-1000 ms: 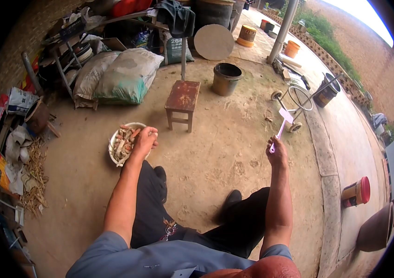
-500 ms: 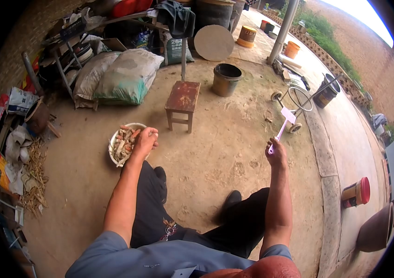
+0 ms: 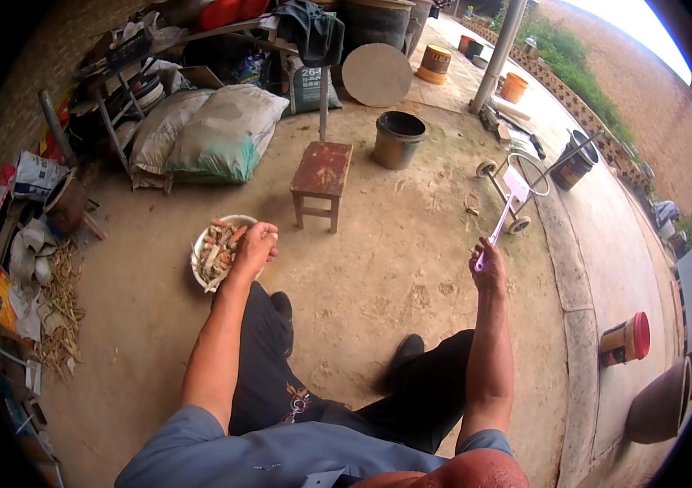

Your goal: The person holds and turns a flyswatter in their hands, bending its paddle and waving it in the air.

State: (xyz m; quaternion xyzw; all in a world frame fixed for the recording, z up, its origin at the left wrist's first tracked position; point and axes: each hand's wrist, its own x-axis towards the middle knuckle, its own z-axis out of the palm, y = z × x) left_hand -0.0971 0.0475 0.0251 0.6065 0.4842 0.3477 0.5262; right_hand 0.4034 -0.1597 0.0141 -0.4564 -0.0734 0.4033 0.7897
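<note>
A pale purple fly swatter (image 3: 499,221) is gripped by its handle in my right hand (image 3: 488,264), with its flat head pointing up and away. My left hand (image 3: 258,242) has curled fingers at the upper right side of a white basin (image 3: 196,264). A small pale spot shows by its fingertips, too small to name. Corncobs (image 3: 220,248), or pieces that look like them, fill the basin, some reddish and some whitish. My left forearm crosses over part of its rim.
A worn red wooden stool (image 3: 322,171) stands ahead, with a dark bucket (image 3: 399,146) behind it. Full sacks (image 3: 228,134) lie at the left. A wheeled metal cart (image 3: 517,195) stands beyond the swatter. A red-lidded pail (image 3: 626,337) is at the right.
The fly swatter has tilted in my right hand, its head moving up and slightly right. My left hand and the basin have stayed in place.
</note>
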